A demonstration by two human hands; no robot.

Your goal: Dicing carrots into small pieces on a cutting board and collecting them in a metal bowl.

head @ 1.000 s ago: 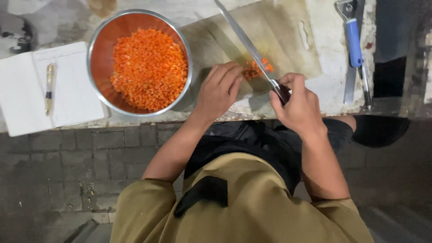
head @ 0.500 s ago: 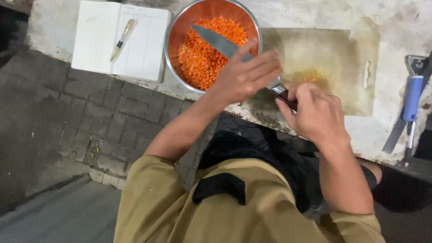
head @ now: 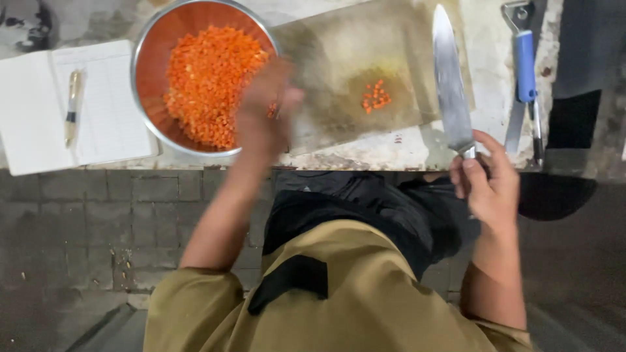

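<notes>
A metal bowl [head: 146, 65] full of diced carrot [head: 208, 81] stands on the counter. My left hand [head: 264, 114] hovers blurred over the bowl's near right rim, fingers loosely apart; whether it holds carrot bits I cannot tell. Right of the bowl lies a worn cutting board [head: 355, 45] with a small pile of carrot pieces [head: 375, 96]. My right hand [head: 490, 186] grips the handle of a large chef's knife [head: 450, 85], its blade pointing away over the board's right edge.
An open notebook [head: 104, 111] with a pen [head: 73, 104] lies left of the bowl. A blue-handled tool [head: 525, 58] rests at the counter's right. The counter's front edge runs just ahead of my body; brick floor lies below on the left.
The knife left the bowl and swung to the right side of the board. My left hand moved from the blade to the bowl's rim. A small carrot pile now lies on the board.
</notes>
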